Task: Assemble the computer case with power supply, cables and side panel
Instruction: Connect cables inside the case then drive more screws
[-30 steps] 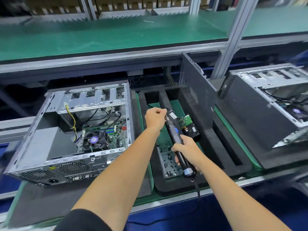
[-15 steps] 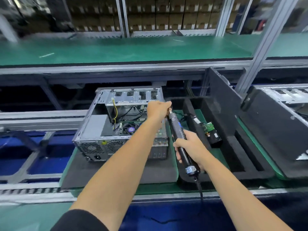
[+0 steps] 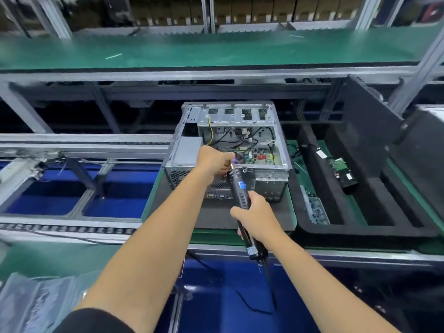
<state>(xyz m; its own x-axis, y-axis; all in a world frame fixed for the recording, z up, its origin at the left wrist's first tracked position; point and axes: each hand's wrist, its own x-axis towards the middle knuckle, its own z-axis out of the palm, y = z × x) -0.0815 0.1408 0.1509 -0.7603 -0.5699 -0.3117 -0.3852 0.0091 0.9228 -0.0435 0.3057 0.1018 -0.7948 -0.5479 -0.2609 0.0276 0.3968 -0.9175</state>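
Case: the open computer case (image 3: 228,162) lies on a dark foam mat (image 3: 216,217) in the middle of the surface, open side up, its board and loose cables (image 3: 242,138) showing; the power supply (image 3: 188,151) sits in its near left corner
Left hand: the left hand (image 3: 213,162) is curled at the case's near top edge, fingers pinched at the tip of the screwdriver; what it pinches is too small to tell
Right hand: the right hand (image 3: 257,218) is wrapped round the handle of the electric screwdriver (image 3: 240,195), tip slanted toward the case edge
Handling: thin sheet metal, probably stiff but light and sharp at the rims; best held by the outer frame, never by the board or wires; the cables look soft and easily snagged
Surface: a green-topped conveyor line (image 3: 216,239); to the right a black foam tray (image 3: 360,212) with a screw bin (image 3: 316,210) and a small circuit board (image 3: 338,164)
Room: a factory line with a green shelf (image 3: 216,51) above; boxes stacked behind, blurred
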